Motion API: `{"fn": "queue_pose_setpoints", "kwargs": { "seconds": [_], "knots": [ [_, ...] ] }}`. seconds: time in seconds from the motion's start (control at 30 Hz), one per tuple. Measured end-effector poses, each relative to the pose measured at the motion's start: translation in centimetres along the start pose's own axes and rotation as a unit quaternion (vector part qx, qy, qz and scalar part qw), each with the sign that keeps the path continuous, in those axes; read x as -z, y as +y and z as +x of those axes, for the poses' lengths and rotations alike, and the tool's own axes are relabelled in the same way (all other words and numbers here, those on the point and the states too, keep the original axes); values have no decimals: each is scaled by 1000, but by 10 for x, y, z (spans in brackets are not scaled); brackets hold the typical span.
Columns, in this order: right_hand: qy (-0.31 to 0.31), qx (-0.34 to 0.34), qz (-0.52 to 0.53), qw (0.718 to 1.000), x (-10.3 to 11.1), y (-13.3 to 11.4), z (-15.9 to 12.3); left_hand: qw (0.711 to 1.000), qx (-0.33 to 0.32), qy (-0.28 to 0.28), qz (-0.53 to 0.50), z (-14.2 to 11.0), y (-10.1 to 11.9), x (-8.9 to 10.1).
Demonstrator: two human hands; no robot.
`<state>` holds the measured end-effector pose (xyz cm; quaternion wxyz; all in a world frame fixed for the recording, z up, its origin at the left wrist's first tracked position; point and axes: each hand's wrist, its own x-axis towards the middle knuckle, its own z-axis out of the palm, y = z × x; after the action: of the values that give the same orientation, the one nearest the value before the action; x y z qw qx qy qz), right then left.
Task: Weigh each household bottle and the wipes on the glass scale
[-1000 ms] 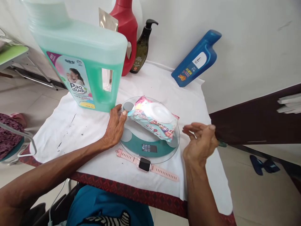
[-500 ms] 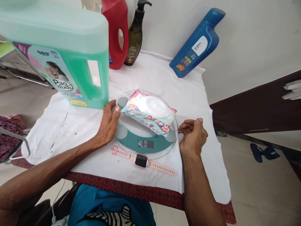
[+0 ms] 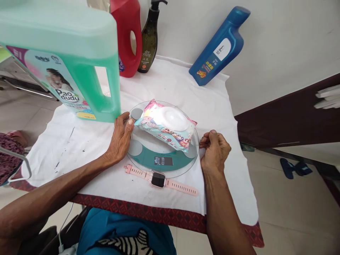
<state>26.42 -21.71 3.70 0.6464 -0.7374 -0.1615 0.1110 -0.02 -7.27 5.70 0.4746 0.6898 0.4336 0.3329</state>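
Note:
A pack of wet wipes (image 3: 172, 122) with a white lid lies tilted on a round glass scale (image 3: 143, 161). The scale's small display is lit and shows a reading. At the scale's left rim rests my left hand (image 3: 119, 140), open, its thumb close to the pack's corner. My right hand (image 3: 215, 150) lies just beyond the right rim with its fingers curled in and nothing visible in them. In front of the scale a pink smartwatch (image 3: 158, 179) is laid out flat with its strap undone.
A big green jug (image 3: 106, 109) stands at left. Behind are a red jug (image 3: 130, 53), a dark pump bottle (image 3: 149, 42) and a blue bottle (image 3: 215, 53) leaning toward the wall. White cloth (image 3: 225, 191) covers the table. At far left, part of another person (image 3: 10, 152) shows.
The fingers of my right hand have curled in more, with the thumb over them. The view has shifted slightly; the wipes, scale and watch stay where they were.

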Motion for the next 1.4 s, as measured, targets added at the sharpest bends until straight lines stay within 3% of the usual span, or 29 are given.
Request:
{"fn": "queue_pose_setpoints", "kwargs": {
  "seconds": [0.23, 0.3, 0.37, 0.43, 0.53, 0.6, 0.67, 0.73, 0.8, 0.87, 0.97, 1.1, 1.17, 1.23, 1.3, 1.4],
  "knots": [
    [-19, 6, -25, 1000, 5, -4, 2, 1000, 4, -4, -5, 0, 0, 1],
    [-52, 43, -42, 997, 7, -14, 2, 1000, 0, -4, -9, -1, 1, 0],
    [-123, 93, -94, 984, 3, -32, 0, 1000, 2, -4, -11, -1, 1, 0],
    [-210, 142, -177, 951, -8, -54, -4, 1000, 5, -4, -14, -1, 0, 0],
    [-313, 206, -292, 880, -35, -87, -12, 1000, 11, 4, -21, -1, 0, -1],
    [-351, 218, -351, 840, -51, -102, -16, 999, 17, 6, -27, -1, 1, -1],
    [-363, 209, -394, 818, -61, -109, -18, 999, 25, 6, -34, -1, 2, -1],
    [-354, 207, -409, 815, -63, -111, -20, 999, 35, 5, -39, -2, 5, -1],
    [-339, 209, -384, 833, -59, -109, -20, 998, 45, 3, -43, -2, 7, -1],
    [-327, 179, -316, 872, -51, -106, -19, 998, 50, 3, -47, -2, 8, -1],
    [-305, 78, -179, 932, -35, -102, -6, 997, 55, 14, -53, -3, 5, -2],
    [-190, 22, -100, 976, -19, -95, 44, 996, 65, 30, -58, -4, -1, -6],
    [-139, 40, -173, 974, -20, -91, 79, 995, 71, 38, -61, -6, 0, -9],
    [-107, 74, -287, 949, -31, -88, 114, 994, 77, 44, -62, -8, 4, -11],
    [-87, 105, -362, 922, -51, -85, 146, 994, 79, 51, -60, -9, 8, -12],
    [-80, 133, -387, 909, -95, -80, 183, 992, 91, 59, -60, -10, 12, -14]
  ]
}}
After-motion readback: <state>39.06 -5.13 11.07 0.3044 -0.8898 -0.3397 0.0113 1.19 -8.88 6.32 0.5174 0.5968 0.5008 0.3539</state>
